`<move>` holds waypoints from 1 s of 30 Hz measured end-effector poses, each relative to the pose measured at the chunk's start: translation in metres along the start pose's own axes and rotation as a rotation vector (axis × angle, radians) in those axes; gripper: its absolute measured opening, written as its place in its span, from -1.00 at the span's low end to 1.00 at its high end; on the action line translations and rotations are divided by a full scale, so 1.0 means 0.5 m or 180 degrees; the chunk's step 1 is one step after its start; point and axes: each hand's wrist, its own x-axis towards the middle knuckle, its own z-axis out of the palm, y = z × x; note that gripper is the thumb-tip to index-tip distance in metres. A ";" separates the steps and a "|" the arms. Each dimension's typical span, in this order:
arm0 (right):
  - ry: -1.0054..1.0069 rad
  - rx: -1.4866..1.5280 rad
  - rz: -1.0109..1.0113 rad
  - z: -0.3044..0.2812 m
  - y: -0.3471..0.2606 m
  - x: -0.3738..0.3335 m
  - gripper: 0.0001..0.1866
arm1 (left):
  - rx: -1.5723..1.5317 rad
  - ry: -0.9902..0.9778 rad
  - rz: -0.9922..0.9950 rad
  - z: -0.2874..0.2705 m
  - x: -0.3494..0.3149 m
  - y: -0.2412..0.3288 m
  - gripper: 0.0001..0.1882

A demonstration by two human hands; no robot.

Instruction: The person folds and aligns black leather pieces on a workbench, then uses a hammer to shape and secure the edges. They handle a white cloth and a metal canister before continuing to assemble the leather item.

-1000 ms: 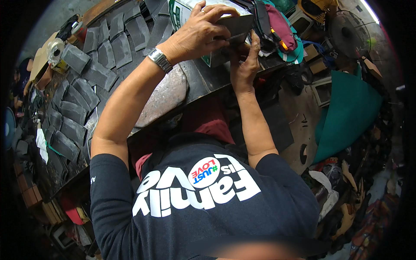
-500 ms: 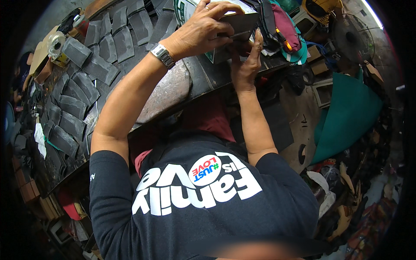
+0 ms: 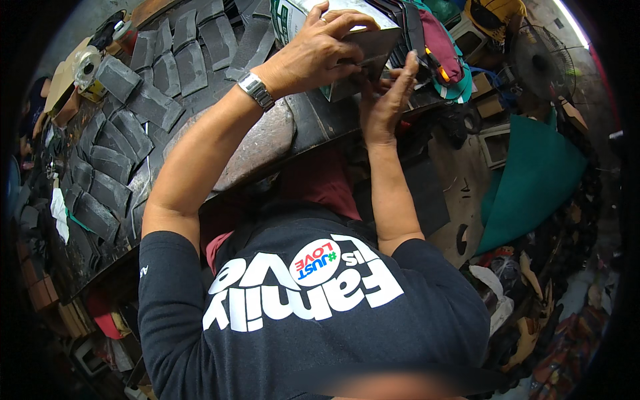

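Observation:
My left hand (image 3: 325,50) is raised above the far side of the workbench, its bent fingers closed on a dark, flat, stiff-looking piece (image 3: 381,50). The piece is held tilted, and its lower part is partly hidden by my fingers. At its lower right corner is my right hand (image 3: 388,103), the thumb and a bent finger against the edge while the outer fingers point up and away. Just behind the piece stands a white and green printed package (image 3: 288,19). A shiny metal watch (image 3: 256,91) is on my left wrist.
Rows of overlapping black rectangular pieces (image 3: 115,163) cover the bench's left half. A worn slab (image 3: 257,143) lies near its front edge. A maroon and teal bag (image 3: 445,53) sits at the far right. A fan (image 3: 543,63) and green sheet (image 3: 533,183) stand beyond.
The dark piece has shifted slightly right and turned to show more of its face. My right hand has moved a little right, its outer fingers tipping further from the piece.

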 end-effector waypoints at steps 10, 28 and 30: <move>-0.1830 0.2684 0.1361 0.001 0.105 0.024 -0.25 | 0.0243 0.0202 0.0460 0.013 -0.014 -0.008 -0.81; -0.1223 0.1406 0.1153 0.000 0.048 -0.039 -0.21 | 0.0209 -0.0085 0.0830 0.003 -0.012 -0.007 -0.85; -0.1552 0.2119 0.1310 -0.025 0.024 -0.015 0.14 | 0.0183 -0.0091 0.0725 -0.007 -0.016 -0.011 -0.85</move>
